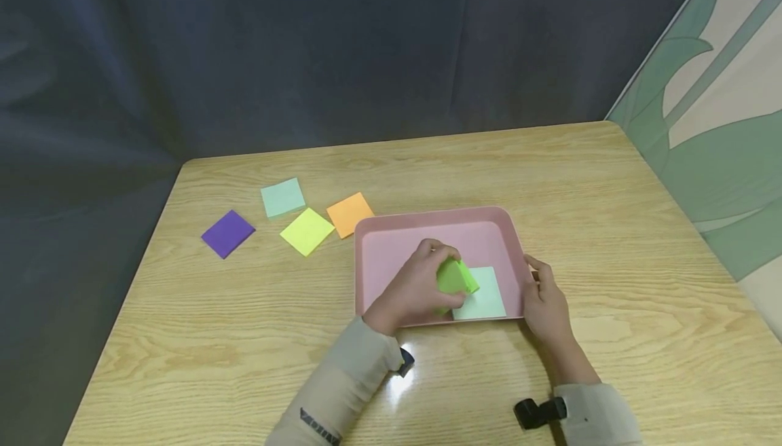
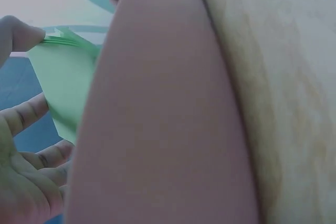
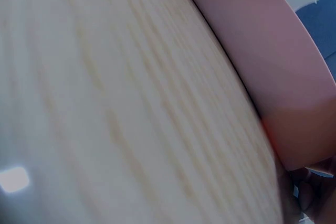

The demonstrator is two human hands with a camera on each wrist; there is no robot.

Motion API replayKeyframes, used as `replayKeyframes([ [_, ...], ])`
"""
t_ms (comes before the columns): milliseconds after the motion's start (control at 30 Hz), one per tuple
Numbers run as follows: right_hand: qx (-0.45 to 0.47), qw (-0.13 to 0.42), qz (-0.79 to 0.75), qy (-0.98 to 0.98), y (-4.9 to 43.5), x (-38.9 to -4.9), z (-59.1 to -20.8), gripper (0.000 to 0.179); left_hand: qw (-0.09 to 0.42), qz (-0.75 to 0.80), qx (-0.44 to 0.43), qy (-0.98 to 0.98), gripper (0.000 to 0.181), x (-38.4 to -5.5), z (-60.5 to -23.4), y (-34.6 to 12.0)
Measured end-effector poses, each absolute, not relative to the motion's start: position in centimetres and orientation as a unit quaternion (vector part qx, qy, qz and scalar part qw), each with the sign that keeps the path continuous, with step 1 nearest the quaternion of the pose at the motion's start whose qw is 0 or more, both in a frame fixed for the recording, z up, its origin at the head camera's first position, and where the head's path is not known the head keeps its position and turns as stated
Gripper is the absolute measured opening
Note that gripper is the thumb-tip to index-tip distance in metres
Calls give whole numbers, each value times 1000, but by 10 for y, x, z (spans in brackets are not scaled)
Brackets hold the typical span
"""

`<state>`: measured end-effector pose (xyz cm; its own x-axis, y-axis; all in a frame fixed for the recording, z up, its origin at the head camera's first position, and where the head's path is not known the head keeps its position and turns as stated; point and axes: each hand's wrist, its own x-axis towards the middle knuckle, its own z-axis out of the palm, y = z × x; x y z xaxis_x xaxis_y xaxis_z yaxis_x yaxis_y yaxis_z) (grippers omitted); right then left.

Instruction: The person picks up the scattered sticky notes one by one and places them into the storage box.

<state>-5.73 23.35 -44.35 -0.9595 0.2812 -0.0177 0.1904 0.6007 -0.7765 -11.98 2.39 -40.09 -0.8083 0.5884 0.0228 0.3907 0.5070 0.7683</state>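
Observation:
Over the pink tray, my left hand pinches a small stack of green sticky notes between thumb and fingers. In the left wrist view the stack stands on edge, several layers showing at its top, behind the tray's wall. A pale mint sticky note lies in the tray's near right corner, partly overlapped by the green stack. My right hand grips the tray's right end near that corner. Only a bit of the right hand shows in the right wrist view, beside the tray's wall.
Left of the tray lie an orange sticky note, a yellow one, a mint one and a purple one on the wooden table. The orange note is close to the tray's far left corner. A dark curtain hangs behind.

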Motion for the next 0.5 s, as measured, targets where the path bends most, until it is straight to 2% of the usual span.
replayKeyframes([
  [200,-137,52,426,-893,233,-58,-445,40,126,393,308,858,47,-118,-405,37],
  [500,-134,47,433,-890,234,-57,-444,39,103,341,361,862,54,-116,-408,58],
])
